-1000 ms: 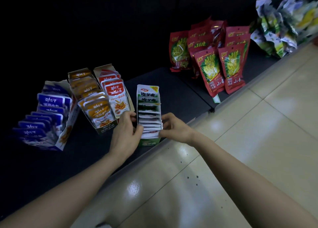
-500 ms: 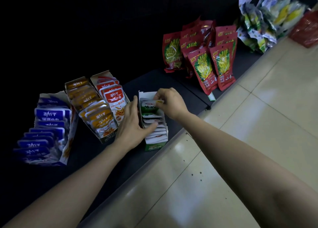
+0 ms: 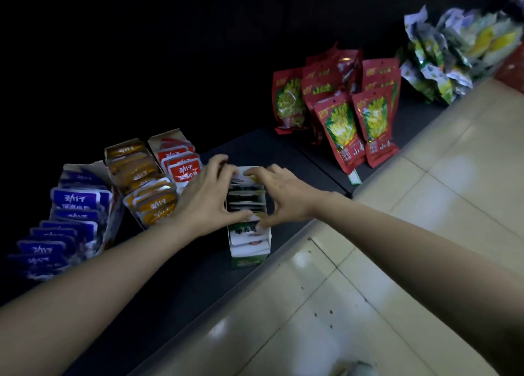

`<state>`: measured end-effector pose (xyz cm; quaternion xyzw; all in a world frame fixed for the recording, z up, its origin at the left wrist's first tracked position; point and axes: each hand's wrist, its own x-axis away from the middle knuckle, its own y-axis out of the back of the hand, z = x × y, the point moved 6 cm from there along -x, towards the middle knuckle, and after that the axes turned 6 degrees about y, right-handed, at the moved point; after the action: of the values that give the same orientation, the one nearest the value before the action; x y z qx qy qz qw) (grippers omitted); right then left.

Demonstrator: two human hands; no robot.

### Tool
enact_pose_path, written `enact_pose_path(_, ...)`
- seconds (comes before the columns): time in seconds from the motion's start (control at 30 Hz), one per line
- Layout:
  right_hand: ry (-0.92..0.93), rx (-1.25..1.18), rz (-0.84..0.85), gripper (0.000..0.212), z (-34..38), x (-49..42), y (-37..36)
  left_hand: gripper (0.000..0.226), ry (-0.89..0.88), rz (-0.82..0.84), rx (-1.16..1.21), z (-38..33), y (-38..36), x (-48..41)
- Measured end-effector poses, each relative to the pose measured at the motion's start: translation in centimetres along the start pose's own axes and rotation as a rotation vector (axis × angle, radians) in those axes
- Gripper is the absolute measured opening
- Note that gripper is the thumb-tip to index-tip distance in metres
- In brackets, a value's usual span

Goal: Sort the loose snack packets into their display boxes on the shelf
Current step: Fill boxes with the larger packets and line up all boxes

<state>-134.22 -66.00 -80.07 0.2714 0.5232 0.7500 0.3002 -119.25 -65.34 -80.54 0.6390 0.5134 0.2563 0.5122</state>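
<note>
Left hand [image 3: 208,198] and right hand [image 3: 287,198] squeeze the white packets [image 3: 246,198] in the green display box [image 3: 249,252].
Each grip is closed on the row, fingers at its far end, thumbs near. The box stands at the near edge of the shelf [image 3: 181,285]; the orange packets [image 3: 141,177] and blue packets [image 3: 76,214] lie left, the red bags [image 3: 343,126] far right.

Dark shelf [image 3: 184,276]: blue box [image 3: 113,222], orange box [image 3: 133,219], red box [image 3: 167,135], green box [image 3: 246,260], red pouches [image 3: 340,126], green-yellow packet pile [image 3: 442,55].
</note>
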Motion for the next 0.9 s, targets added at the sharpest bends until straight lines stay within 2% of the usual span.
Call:
enact_pose_path(0.07,0.01,-0.009,-0.106,0.08,-0.8,-0.9,0.2,0.066,-0.062,-0.074,-0.133,-0.8,1.3,-1.3)
enact_pose_path(0.17,0.004,-0.107,-0.27,0.054,-2.1,-1.5,0.0,0.046,-0.004,-0.069,-0.183,-0.9,1.9,-2.5)
enact_pose_path(0.27,0.007,-0.127,-0.355,0.037,-3.1,-1.7,-0.5,0.043,0.073,-0.054,-0.125,-0.3,1.2,-2.4)
enact_pose_path(0.4,-0.007,-0.215,-0.463,0.018,-3.7,-2.4,0.3,0.057,0.194,-0.007,0.103,0.7,0.1,-1.4)
enact_pose_path(0.47,-0.01,-0.29,-0.492,0.015,-3.7,-2.6,1.3,0.05,0.21,-0.03,0.224,1.1,0.2,-1.5)
enact_pose_path(0.57,-0.01,-0.256,-0.513,0.018,-3.7,-3.1,1.9,0.043,0.242,-0.023,0.358,1.6,0.2,-1.8)
enact_pose_path(0.67,-0.011,-0.204,-0.535,0.024,-3.6,-3.4,0.9,0.056,0.304,-0.006,0.299,2.0,-1.0,-1.5)
enact_pose_path(0.77,-0.004,-0.23,-0.614,0.03,-3.5,-3.1,0.4,0.071,0.292,-0.013,0.307,1.8,-1.7,-1.4)
enact_pose_path(0.83,-0.035,-0.27,-0.597,0.03,-3.8,-3.1,0.1,0.084,0.292,0.029,0.304,1.9,-2.1,-1.3)
enact_pose_path(0.9,-0.033,-0.297,-0.568,0.031,-3.5,-3.1,-0.1,0.084,0.308,0.026,0.296,2.0,-2.3,-1.2)
